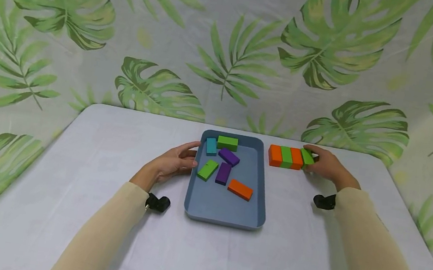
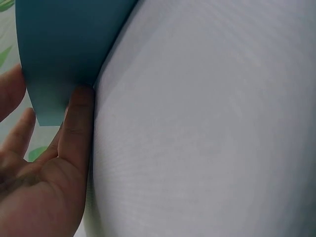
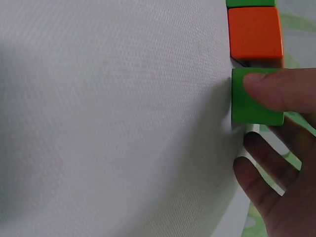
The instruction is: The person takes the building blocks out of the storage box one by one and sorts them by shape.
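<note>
Between thumb and fingers my right hand pinches a green block at the right end of a row. That block leans slightly, close beside an orange block. Further left in the row stand another green block and an orange block. My left hand rests at the left side of a blue-grey tray, its fingers fairly straight. In the left wrist view, fingertips touch the outside of the tray wall.
Inside the tray lie a blue block, green blocks, purple blocks and an orange block. A white cloth covers the table. Behind it hangs a leaf-patterned curtain.
</note>
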A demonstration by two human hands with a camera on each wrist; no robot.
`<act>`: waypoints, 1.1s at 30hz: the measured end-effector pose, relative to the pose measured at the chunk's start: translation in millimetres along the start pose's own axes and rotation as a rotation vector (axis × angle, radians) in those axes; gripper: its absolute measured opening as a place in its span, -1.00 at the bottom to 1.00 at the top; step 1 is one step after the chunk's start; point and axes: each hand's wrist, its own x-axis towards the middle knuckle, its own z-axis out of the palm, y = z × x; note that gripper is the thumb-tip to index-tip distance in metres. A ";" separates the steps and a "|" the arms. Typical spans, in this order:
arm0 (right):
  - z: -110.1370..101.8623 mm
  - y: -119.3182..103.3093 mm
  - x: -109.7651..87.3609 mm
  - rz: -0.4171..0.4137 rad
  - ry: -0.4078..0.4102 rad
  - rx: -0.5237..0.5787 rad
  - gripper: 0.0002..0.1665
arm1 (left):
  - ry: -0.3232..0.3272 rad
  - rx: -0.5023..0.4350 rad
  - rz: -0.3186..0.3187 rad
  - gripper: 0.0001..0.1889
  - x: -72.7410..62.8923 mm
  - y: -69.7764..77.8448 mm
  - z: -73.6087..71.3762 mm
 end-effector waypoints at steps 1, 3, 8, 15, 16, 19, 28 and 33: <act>0.4 0.2 0.2 0.000 0.001 0.000 -0.07 | 0.000 -0.001 0.001 -0.21 0.2 -0.2 0.0; 0.9 0.6 0.5 0.002 0.003 -0.003 -0.07 | -0.001 -0.004 0.000 -0.22 0.5 -0.5 -0.1; 1.4 0.7 -0.4 0.002 0.011 -0.008 -0.07 | -0.001 -0.004 -0.008 -0.22 1.3 -0.4 -0.3; 2.1 -1.6 -1.3 0.006 0.008 0.015 -0.07 | 0.005 0.001 -0.007 -0.22 1.2 -0.5 -0.8; 2.2 -2.0 -1.5 0.007 0.007 0.015 -0.07 | 0.006 -0.001 -0.009 -0.22 1.1 -0.5 -0.7; 2.4 -2.1 -1.5 0.013 0.005 0.012 -0.06 | 0.004 -0.004 -0.007 -0.21 1.3 -1.0 -0.6; 3.6 -1.8 1.7 0.004 -0.006 -0.007 0.01 | 0.008 -0.008 -0.005 -0.22 2.5 -2.6 -2.5; 3.0 -1.0 2.8 -0.002 -0.010 -0.009 0.09 | 0.003 -0.007 -0.003 -0.23 3.0 -3.0 -2.3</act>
